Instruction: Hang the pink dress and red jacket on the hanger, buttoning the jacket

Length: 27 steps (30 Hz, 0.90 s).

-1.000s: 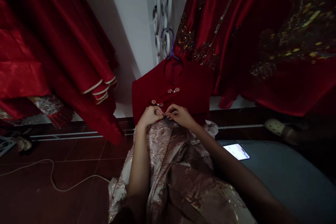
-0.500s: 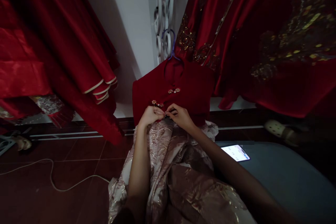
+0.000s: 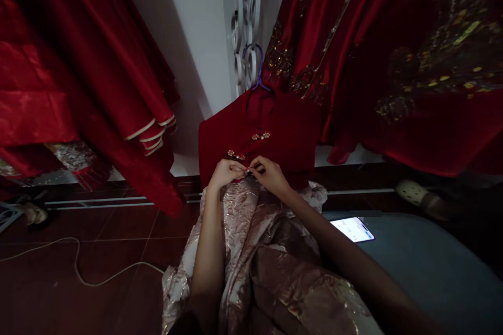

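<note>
Pinching a tiny pale bead ornament (image 3: 248,171), partly hidden, between nearly closed fingertips of both left hand (image 3: 228,171) and right hand (image 3: 269,171), against the lower front of a dark-red cloth garment (image 3: 293,138) at twelve o'clock, on a curved purple hanger (image 3: 260,72). Showing, at six, shiny pink-gold patterned fabric (image 3: 239,214); at four, a lit rectangular phone (image 3: 352,229) on a rounded grey tabletop (image 3: 424,267).

dim light, bright phone screen (image 3: 352,229)
</note>
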Each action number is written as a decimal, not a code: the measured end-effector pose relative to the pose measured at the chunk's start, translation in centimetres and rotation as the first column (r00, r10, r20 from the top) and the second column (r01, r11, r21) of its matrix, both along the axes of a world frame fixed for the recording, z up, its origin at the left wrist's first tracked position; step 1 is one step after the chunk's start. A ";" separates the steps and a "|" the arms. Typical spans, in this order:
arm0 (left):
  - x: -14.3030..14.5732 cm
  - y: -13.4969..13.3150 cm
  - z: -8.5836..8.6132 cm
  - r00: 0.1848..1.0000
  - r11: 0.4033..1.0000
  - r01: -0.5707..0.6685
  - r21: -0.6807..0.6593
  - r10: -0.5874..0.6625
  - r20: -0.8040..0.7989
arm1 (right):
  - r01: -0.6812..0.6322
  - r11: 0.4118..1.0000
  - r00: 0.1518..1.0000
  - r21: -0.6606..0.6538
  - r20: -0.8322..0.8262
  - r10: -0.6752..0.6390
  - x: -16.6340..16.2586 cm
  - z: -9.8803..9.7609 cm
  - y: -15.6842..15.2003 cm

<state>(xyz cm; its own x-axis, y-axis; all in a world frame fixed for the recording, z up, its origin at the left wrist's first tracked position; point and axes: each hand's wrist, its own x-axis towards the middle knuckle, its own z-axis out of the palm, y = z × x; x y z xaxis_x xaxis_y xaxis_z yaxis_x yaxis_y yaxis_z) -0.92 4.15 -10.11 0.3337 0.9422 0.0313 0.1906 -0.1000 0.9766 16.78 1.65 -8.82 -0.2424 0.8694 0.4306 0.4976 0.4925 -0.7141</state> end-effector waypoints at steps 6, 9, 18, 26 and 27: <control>-0.6 -0.5 1.1 0.973 0.974 -0.063 0.217 0.108 -0.203 | 0.105 0.992 0.987 0.070 0.118 -0.113 2.2 2.8 0.1; -1.0 -1.0 1.9 0.962 0.959 0.013 0.282 0.065 -0.267 | 0.188 0.980 0.978 0.063 0.077 -0.193 3.5 4.9 -0.2; 1.0 -1.2 1.7 0.837 0.919 0.071 0.388 0.157 -0.524 | -0.116 0.938 0.907 -0.327 0.350 0.234 5.0 4.7 -1.0; 1.3 -1.4 1.9 0.703 0.876 0.114 0.468 0.262 -0.661 | -0.172 0.909 0.866 -0.380 0.382 0.323 5.4 3.5 -0.3; 1.4 -1.4 1.8 0.691 0.869 0.111 0.482 0.281 -0.666 | -0.166 0.918 0.873 -0.360 0.380 0.307 5.3 3.1 -0.1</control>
